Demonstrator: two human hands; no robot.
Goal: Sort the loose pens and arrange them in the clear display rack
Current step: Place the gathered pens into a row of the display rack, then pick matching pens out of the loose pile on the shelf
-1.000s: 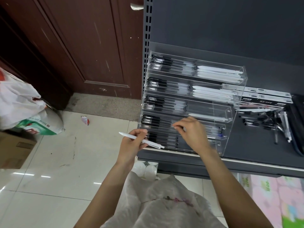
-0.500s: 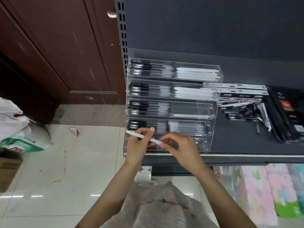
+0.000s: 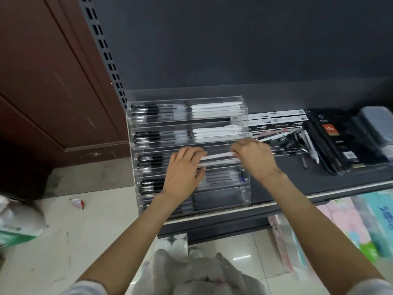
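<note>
Pen (image 3: pixel 215 156), white, being held level at third tier of clear display rack (image 3: pixel 245 124), right-hand compartment. Long axis lying left-right, parallel to tier front. Right end being pinched by right hand (image 3: pixel 253 158); left end being steadied by fingers of left hand (image 3: pixel 182 167), grip there partly hidden. Both hands being kept at opposite ends, equally near. Next move judged: pen being lowered flat onto white pens below. Loose pens (image 3: pixel 297 143) lying on shelf (image 3: pixel 308 177), right of rack.

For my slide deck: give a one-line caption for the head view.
Both hands, left and right, lay a white pen into the clear rack's third tier.
</note>
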